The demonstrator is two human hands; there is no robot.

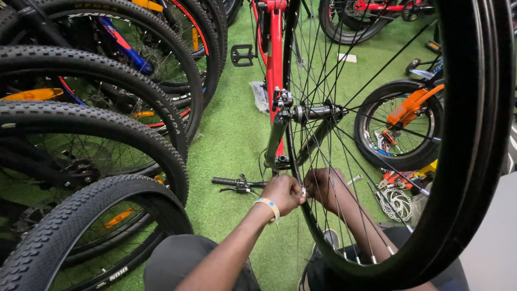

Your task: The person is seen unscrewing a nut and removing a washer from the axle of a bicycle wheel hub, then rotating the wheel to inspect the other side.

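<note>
Two hands: left hand (284, 193), right hand (325, 186). One black-rimmed wheel (474, 134) in front. Four knobby tyres (102, 126) lined at left. One small orange-framed wheel (401, 125). One brake disc (397, 203). One loose pedal (242, 55).

Green artificial-turf floor (231, 140), brake disc (397, 203), orange tools (401, 178), perhaps plastic wrapping (259, 96)

Right hand (325, 186) half-hidden behind spokes (344, 161).

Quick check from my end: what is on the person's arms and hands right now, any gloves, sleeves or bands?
Both hands are bare, no gloves. The left hand has a pale wristband with an orange edge at the wrist. The right hand shows no band or watch. Both forearms are uncovered; no sleeves reach into view.
</note>
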